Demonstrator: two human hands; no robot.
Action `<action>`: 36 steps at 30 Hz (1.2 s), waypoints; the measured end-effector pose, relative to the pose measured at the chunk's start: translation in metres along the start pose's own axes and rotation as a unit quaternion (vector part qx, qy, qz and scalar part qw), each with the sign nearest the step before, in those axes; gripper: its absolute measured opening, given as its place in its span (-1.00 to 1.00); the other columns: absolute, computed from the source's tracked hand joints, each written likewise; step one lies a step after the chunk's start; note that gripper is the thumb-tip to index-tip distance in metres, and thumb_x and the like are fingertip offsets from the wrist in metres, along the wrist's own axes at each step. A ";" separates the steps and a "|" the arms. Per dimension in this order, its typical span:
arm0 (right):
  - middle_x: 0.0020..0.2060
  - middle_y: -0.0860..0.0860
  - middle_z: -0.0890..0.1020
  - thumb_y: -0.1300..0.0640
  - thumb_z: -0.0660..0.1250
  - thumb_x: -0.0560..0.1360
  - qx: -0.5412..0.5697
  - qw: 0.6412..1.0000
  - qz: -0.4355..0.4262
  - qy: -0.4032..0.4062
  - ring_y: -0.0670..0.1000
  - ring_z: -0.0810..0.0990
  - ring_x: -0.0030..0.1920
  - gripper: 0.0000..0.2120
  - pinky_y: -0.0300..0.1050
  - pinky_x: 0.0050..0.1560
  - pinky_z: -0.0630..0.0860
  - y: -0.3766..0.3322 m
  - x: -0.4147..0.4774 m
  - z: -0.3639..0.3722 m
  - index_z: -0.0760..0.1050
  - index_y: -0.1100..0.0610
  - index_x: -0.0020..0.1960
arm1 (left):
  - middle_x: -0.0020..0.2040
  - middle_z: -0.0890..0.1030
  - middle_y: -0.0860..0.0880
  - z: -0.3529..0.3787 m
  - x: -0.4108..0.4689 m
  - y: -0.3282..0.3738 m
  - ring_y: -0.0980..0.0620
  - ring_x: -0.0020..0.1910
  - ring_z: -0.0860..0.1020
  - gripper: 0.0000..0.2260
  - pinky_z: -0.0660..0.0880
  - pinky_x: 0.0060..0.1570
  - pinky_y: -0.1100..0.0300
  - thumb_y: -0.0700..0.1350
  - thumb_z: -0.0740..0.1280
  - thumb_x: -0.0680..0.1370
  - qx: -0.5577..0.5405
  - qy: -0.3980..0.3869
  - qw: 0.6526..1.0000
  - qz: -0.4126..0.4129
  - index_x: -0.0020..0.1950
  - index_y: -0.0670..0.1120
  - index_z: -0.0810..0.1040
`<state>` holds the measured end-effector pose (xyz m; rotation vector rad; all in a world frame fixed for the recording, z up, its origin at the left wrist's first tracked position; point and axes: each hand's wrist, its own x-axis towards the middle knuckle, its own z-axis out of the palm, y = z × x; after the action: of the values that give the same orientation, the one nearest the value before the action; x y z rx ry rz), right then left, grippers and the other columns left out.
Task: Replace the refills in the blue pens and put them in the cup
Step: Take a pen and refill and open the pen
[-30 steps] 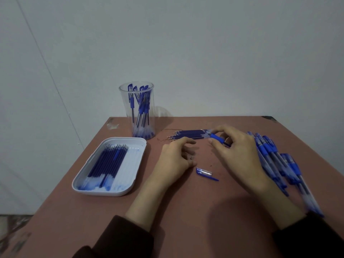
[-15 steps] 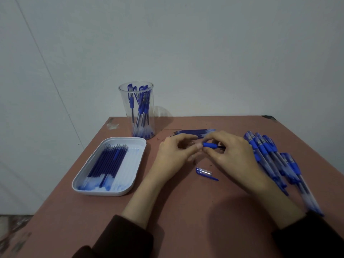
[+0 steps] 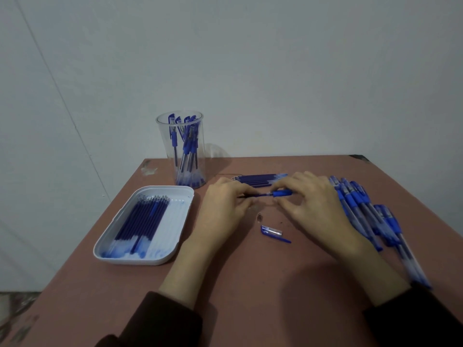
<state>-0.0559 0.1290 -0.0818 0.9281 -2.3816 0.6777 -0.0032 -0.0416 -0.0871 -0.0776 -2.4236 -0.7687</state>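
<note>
"Holding anything, were the hands?"

"Both were. The right hand gripped a blue pen by its coloured grip, thumb beneath and fingers curled over the top. The left hand pinched the thin dark refill that stuck out of the pen's front end."

"Where was all that?"

"Just above the reddish table, near its middle, with the pen roughly level and pointing to the person's left."

"And the cup?"

"The clear cup stood upright near the table's far left corner, well apart from the hands, with several finished pens standing in it."

"What else lay about?"

"A white tray sat in front of the cup, left of the left hand, with a row of refills lying side by side in its left half. A small bundle of loose refills lay just behind the hands. A heap of blue pens lay at the right, close against the right hand; whether they touched, I could not tell. A pen cap lay between the two wrists, and a tiny metal tip just beyond it. Dark sleeves covered both forearms."
</note>
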 end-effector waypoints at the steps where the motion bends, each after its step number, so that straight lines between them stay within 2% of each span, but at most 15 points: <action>1: -0.22 -0.15 0.57 0.15 0.42 0.41 -0.014 1.000 0.010 0.008 -0.12 0.42 -0.13 -0.87 -0.16 -0.06 0.14 0.004 0.000 -0.001 0.59 -0.05 -0.10 | -0.12 0.68 0.03 -0.001 0.001 -0.004 0.03 -0.05 0.48 -0.86 0.37 -0.07 0.22 -0.14 0.44 0.45 0.019 0.014 1.000 0.007 0.00 -0.04 0.70; 6: -0.17 -0.12 0.60 0.15 0.37 0.44 -0.064 0.993 0.094 0.023 -0.03 0.50 -0.07 -0.87 -0.16 0.01 0.12 0.019 0.003 -0.011 0.59 -0.05 -0.06 | -0.20 0.64 -0.08 -0.002 0.005 -0.021 -0.16 -0.15 0.46 -0.86 0.39 -0.20 0.05 -0.16 0.45 0.45 0.102 0.037 0.994 0.003 -0.01 -0.07 0.70; 8: -0.15 -0.10 0.60 0.13 0.35 0.46 -0.080 0.990 0.113 0.020 -0.03 0.49 -0.04 -0.87 -0.16 0.03 0.11 0.020 0.004 -0.011 0.59 -0.04 -0.02 | -0.18 0.67 -0.09 -0.002 0.008 -0.024 -0.17 -0.17 0.46 -0.85 0.39 -0.21 0.04 -0.20 0.45 0.44 0.120 0.034 0.992 -0.008 -0.01 -0.05 0.71; 13: -0.18 -0.08 0.59 0.14 0.34 0.46 -0.067 0.990 0.119 0.027 0.02 0.49 -0.04 -0.87 -0.12 0.01 0.12 0.018 0.004 -0.008 0.60 -0.01 -0.02 | -0.11 0.69 -0.04 0.004 0.015 -0.020 -0.12 -0.04 0.47 -0.85 0.38 -0.07 0.05 -0.18 0.37 0.49 0.150 0.002 0.988 -0.033 -0.01 -0.02 0.70; 17: -0.17 -0.09 0.60 0.11 0.35 0.47 -0.063 0.991 0.114 0.021 0.00 0.48 -0.03 -0.88 -0.12 0.01 0.14 0.016 0.005 -0.005 0.59 -0.02 -0.01 | 0.01 0.66 0.01 0.015 0.023 -0.017 -0.08 0.03 0.43 -0.83 0.33 -0.04 0.10 -0.08 0.33 0.53 0.188 -0.038 0.981 -0.036 0.06 0.03 0.68; 21: -0.18 -0.09 0.60 0.10 0.36 0.47 -0.047 0.993 0.102 0.027 -0.01 0.47 -0.07 -0.89 -0.11 0.03 0.17 0.014 0.004 -0.002 0.59 -0.02 -0.01 | 0.09 0.61 -0.02 0.022 0.030 -0.019 -0.12 0.08 0.39 -0.78 0.32 -0.02 0.09 -0.01 0.32 0.53 0.202 -0.043 0.977 -0.057 0.14 0.02 0.64; 25: -0.22 -0.09 0.59 0.11 0.38 0.45 -0.032 0.995 0.085 0.044 -0.06 0.38 -0.14 -0.90 -0.12 -0.03 0.16 0.011 0.004 0.002 0.59 0.00 -0.04 | 0.07 0.59 -0.05 0.028 0.036 -0.023 -0.11 0.09 0.40 -0.74 0.31 -0.02 0.08 0.03 0.34 0.50 0.202 -0.021 0.977 -0.067 0.15 -0.04 0.58; 30: -0.22 -0.09 0.61 0.12 0.39 0.45 0.001 0.998 0.065 0.025 -0.01 0.47 -0.13 -0.91 -0.04 -0.01 0.33 0.004 0.002 0.006 0.60 0.02 -0.04 | 0.05 0.59 -0.05 0.031 0.038 -0.023 -0.09 0.06 0.40 -0.78 0.30 -0.05 0.11 0.01 0.34 0.50 0.192 0.007 0.979 -0.065 0.07 -0.08 0.53; 33: -0.18 -0.09 0.62 0.10 0.38 0.46 0.050 0.997 0.049 0.012 -0.05 0.52 -0.15 -0.88 -0.04 -0.08 0.46 0.000 0.000 0.007 0.60 0.01 -0.01 | -0.03 0.60 -0.07 0.023 0.033 -0.015 -0.08 -0.01 0.42 -0.84 0.32 -0.10 0.11 -0.05 0.35 0.51 0.154 0.056 0.986 -0.039 0.00 -0.11 0.54; 36: -0.18 -0.13 0.61 0.05 0.37 0.48 0.068 0.997 0.037 -0.003 -0.14 0.47 -0.23 -0.86 -0.09 -0.19 0.48 -0.006 -0.003 0.009 0.60 -0.04 0.03 | -0.14 0.63 -0.09 0.000 0.023 -0.008 -0.12 -0.08 0.45 -0.92 0.33 -0.15 0.11 -0.15 0.37 0.48 0.131 0.121 0.984 -0.015 -0.09 -0.15 0.58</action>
<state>-0.0521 0.1215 -0.0885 0.9014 -2.4097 0.8760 -0.0237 -0.0507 -0.0782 0.1484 -2.2746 -0.4366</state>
